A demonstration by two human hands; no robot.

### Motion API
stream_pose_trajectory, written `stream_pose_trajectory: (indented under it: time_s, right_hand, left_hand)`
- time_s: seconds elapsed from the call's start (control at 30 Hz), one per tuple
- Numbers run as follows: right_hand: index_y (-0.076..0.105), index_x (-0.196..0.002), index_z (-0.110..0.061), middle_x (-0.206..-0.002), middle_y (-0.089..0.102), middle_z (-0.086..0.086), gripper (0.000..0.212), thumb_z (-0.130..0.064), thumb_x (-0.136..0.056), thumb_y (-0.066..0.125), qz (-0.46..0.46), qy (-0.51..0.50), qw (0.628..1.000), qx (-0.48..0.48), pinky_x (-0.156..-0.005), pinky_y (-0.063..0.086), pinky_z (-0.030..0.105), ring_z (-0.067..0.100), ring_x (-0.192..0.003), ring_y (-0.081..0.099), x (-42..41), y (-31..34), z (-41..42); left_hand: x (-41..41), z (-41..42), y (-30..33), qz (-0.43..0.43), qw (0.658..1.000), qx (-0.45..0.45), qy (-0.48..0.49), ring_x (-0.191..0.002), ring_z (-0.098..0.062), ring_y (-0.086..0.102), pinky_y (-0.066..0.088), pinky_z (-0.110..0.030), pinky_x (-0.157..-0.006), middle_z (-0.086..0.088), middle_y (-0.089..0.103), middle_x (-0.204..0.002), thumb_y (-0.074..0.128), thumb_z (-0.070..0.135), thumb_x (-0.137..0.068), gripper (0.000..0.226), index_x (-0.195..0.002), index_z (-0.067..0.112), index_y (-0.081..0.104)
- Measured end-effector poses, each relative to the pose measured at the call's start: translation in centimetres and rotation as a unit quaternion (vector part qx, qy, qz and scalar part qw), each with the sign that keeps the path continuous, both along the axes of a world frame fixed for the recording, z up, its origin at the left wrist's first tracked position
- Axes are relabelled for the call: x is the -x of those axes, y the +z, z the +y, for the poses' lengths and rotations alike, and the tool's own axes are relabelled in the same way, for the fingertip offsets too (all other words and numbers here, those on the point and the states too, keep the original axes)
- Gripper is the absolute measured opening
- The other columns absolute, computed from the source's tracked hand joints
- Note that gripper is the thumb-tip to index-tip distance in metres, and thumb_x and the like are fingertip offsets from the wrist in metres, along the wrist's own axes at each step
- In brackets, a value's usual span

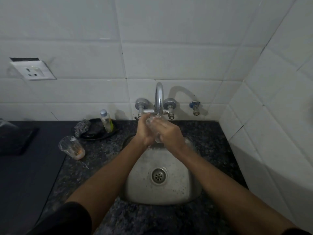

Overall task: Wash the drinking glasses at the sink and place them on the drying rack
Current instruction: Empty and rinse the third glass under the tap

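Held under the tap [159,97], over the sink [162,192]: glass [155,128] gripped in both hands, left [144,131] and right [170,133]; best turned slowly, kept firmly clasped.

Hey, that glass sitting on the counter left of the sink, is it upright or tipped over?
Upright. The glass stands on its base on the counter, its open rim facing up, with an orange residue at the bottom.

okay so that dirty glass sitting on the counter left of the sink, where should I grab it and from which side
Grip the dirty glass around its middle wall, coming from the right, the sink side. It stands upright with nothing close on that side. It flares toward the rim, so a wrap around the wall should hold better than pinching the rim.
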State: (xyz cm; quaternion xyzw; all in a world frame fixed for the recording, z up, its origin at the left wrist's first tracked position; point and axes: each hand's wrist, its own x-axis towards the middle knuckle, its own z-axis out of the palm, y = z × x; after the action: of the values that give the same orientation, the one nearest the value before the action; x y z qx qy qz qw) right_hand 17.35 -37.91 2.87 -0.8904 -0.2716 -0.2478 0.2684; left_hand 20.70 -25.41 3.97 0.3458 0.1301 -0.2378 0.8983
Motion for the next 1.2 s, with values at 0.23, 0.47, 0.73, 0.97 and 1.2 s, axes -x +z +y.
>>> stream_pose_trajectory:
  time_s: [0.23,0.47,0.73,0.97,1.2]
  right_hand:
    - [0.073,-0.123,0.002,-0.127,0.072,0.017,0.036,0.006,-0.087,0.073,-0.053,-0.001,0.998,-0.027,-0.104,0.055,0.04,0.026,-0.122,0.068,-0.1,-0.4,0.0]
    - [0.073,-0.119,0.005,-0.126,0.071,0.022,0.032,0.005,-0.087,0.072,-0.132,0.074,0.98,0.127,-0.109,0.052,0.044,0.033,-0.121,0.068,-0.4,-1.0,-1.0]
    - [0.071,-0.127,0.002,-0.13,0.07,0.018,0.045,0.015,-0.083,0.072,-0.026,-0.004,0.999,-0.039,-0.11,0.05,0.035,0.03,-0.123,0.067,0.2,-0.1,0.4]
    - [0.073,-0.123,0.001,-0.132,0.07,0.017,0.031,-0.004,-0.095,0.063,-0.068,0.004,0.998,0.013,-0.115,0.046,0.034,0.027,-0.126,0.066,-0.1,-0.9,0.3]
    - [0.07,-0.126,0.006,-0.134,0.067,0.022,0.045,0.017,-0.083,0.069,-0.029,0.041,0.998,0.038,-0.113,0.048,0.04,0.033,-0.13,0.062,0.2,-0.5,0.4]
  left_hand:
    - [-0.5,-0.2,1.2,-0.011,1.0,-0.028,-0.008,-0.062,-0.016,0.066,0.057,-0.027,-0.06,-0.002,0.065,-0.068,0.056,0.053,-0.101,0.049,-0.081,0.011,0.072]
    - [-1.1,0.4,0.3,0.002,0.996,-0.071,-0.06,-0.051,-0.007,0.061,0.051,-0.02,-0.052,0.007,0.058,-0.055,0.058,0.052,-0.1,0.055,-0.059,0.017,0.065]
    - [-0.7,0.5,-0.6,0.003,1.0,0.022,-0.015,-0.079,-0.021,0.066,0.054,-0.035,-0.076,-0.007,0.064,-0.086,0.054,0.05,-0.1,0.047,-0.088,0.008,0.07]
    - [-1.1,0.3,0.3,-0.02,0.999,-0.014,-0.033,-0.061,-0.012,0.066,0.056,-0.024,-0.057,0.001,0.065,-0.067,0.059,0.047,-0.101,0.043,-0.08,0.012,0.073]
    - [-1.0,0.6,-2.3,-0.006,0.999,0.032,-0.018,-0.086,-0.022,0.066,0.054,-0.035,-0.088,-0.008,0.063,-0.089,0.054,0.059,-0.099,0.055,-0.083,0.008,0.069]
